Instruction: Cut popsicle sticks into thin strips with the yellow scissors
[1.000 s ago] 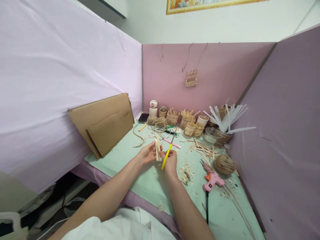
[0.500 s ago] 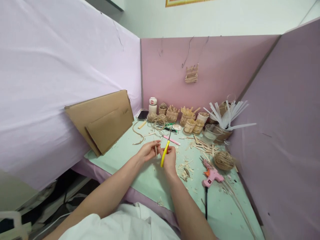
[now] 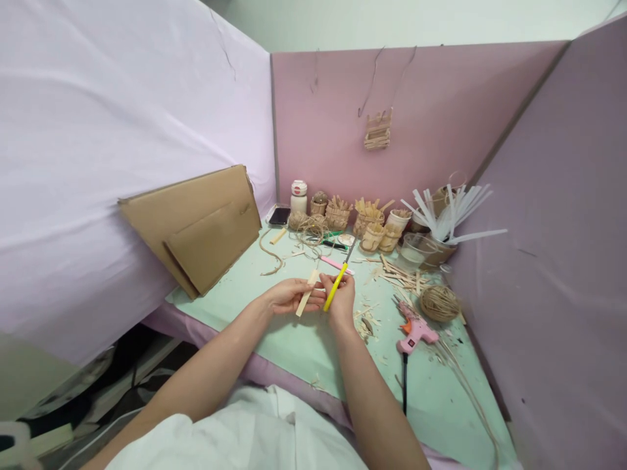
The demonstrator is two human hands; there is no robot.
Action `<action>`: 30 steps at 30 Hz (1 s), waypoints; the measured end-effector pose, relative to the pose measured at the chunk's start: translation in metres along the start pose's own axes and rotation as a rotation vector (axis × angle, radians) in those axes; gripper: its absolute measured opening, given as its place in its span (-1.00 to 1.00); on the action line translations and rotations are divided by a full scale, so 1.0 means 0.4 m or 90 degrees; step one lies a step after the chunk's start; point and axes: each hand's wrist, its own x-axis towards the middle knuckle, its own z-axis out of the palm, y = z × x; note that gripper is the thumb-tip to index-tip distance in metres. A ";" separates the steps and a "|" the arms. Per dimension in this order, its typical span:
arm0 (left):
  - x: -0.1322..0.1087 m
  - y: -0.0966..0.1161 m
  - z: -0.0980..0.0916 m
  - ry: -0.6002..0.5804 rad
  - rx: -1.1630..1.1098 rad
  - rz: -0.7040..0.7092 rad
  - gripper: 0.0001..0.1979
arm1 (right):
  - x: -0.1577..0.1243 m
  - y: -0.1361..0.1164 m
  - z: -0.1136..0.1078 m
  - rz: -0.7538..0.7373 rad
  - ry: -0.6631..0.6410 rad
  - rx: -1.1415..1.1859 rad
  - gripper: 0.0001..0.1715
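Note:
Between the thumb and fingers of my left hand [image 3: 289, 296] is a flat, pale wooden stick [image 3: 307, 295], its broad face turned up toward me. My right hand [image 3: 341, 301] holds yellow-handled scissors [image 3: 336, 287], with the blades pointing away toward the back of the table. The fingertips of my right hand are close to the stick's right side; whether they touch it I cannot tell. Just beyond the hands lies a pink pen-like tool [image 3: 334, 264]. A loose tangle of twine [image 3: 313, 230] is farther back.
A pink glue gun [image 3: 414, 331] and a twine ball [image 3: 439, 303] lie at right, near wood strips [image 3: 399, 274] and shavings. Along the back stand small stick-filled pots [image 3: 368, 215] and a container of white glue sticks [image 3: 438, 251]. Cardboard [image 3: 210, 241] leans at left.
The stick in my left hand has turned from edge-on to showing its broad face. The scissors have shifted slightly right and tilted more. The camera view has also moved a little.

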 end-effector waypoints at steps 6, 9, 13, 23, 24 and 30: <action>0.003 -0.004 -0.005 0.026 0.071 -0.010 -0.75 | 0.002 -0.008 -0.001 0.010 -0.014 -0.001 -0.79; 0.006 -0.007 -0.007 0.044 0.089 -0.003 -0.78 | 0.000 -0.009 -0.003 0.014 -0.024 -0.003 -0.82; 0.003 -0.008 -0.007 0.049 0.095 -0.001 -0.84 | 0.004 -0.004 -0.006 0.023 -0.026 -0.009 -0.82; -0.001 -0.009 -0.007 0.049 0.085 -0.001 -0.87 | 0.009 0.009 -0.009 0.023 0.001 -0.014 -0.78; 0.000 -0.010 -0.008 0.052 0.084 0.003 -0.89 | 0.009 0.006 -0.010 0.019 0.008 -0.016 -0.79; 0.003 -0.011 -0.008 0.071 0.081 0.014 -0.93 | 0.013 -0.003 -0.010 0.011 0.018 -0.027 -0.83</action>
